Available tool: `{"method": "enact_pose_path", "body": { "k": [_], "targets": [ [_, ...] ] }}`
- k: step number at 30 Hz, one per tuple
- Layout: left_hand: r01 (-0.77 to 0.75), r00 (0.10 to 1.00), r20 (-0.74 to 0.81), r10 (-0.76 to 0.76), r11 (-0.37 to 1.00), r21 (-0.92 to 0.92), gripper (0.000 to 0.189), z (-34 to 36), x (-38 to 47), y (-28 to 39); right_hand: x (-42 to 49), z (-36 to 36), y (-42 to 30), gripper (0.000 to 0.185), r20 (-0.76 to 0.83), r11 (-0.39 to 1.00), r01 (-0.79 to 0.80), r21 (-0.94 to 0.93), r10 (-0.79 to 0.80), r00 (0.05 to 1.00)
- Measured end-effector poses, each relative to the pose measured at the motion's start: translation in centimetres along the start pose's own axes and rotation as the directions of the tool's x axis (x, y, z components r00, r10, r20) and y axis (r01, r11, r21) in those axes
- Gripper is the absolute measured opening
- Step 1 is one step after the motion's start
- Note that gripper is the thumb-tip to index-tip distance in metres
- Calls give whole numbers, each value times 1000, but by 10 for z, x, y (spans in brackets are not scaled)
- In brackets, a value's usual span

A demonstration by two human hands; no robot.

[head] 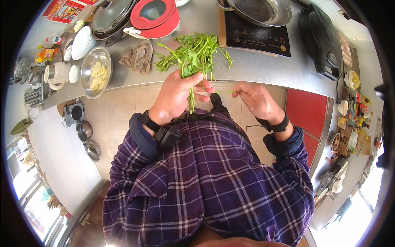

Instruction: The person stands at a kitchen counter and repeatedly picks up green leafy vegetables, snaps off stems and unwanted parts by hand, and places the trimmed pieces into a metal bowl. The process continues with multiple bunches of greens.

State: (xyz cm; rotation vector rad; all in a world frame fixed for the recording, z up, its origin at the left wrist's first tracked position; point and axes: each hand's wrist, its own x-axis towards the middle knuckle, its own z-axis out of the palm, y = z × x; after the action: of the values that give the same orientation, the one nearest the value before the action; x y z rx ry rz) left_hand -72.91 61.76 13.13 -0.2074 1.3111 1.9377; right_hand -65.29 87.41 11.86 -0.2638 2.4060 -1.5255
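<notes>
My left hand (182,92) grips a bunch of leafy green stems, their cut ends hanging below the fingers in front of the counter's edge. Just behind the hand, a pile of leafy green vegetables (200,49) lies on the steel counter, partly overlapping the held bunch. To the right, my right hand (254,100) pinches the end of a thin green strand (224,91) that stretches across to the fingers of my left hand. A crumpled brownish cloth (137,57) rests left of the greens.
A steel bowl of peeled garlic cloves (108,81) overhangs the counter's front edge at left. Behind stand a red pot (170,26), lidded pans (112,18) and white bowls (82,44). An induction cooker (257,43) bears a steel pan (262,10); a black appliance (321,43) stands right.
</notes>
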Motion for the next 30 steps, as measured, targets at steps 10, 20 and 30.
{"method": "enact_pose_path", "body": {
  "k": [10, 20, 30],
  "targets": [
    [-14, 987, -162, 15, 1000, 9, 29, -36, 18, -7, 9, -45, 53, 21, -195, 988, -93, -121, 68, 978],
    [-55, 938, -343, 41, 998, -33, 26, -86, 1, -20, 35, -46, 139, 28, -388, 876, -137, -462, -61, 920],
    [-86, 922, -385, 46, 993, -87, 23, -112, -16, -39, 46, -11, 129, 23, -600, 762, -295, -576, -150, 785]
  ]
}}
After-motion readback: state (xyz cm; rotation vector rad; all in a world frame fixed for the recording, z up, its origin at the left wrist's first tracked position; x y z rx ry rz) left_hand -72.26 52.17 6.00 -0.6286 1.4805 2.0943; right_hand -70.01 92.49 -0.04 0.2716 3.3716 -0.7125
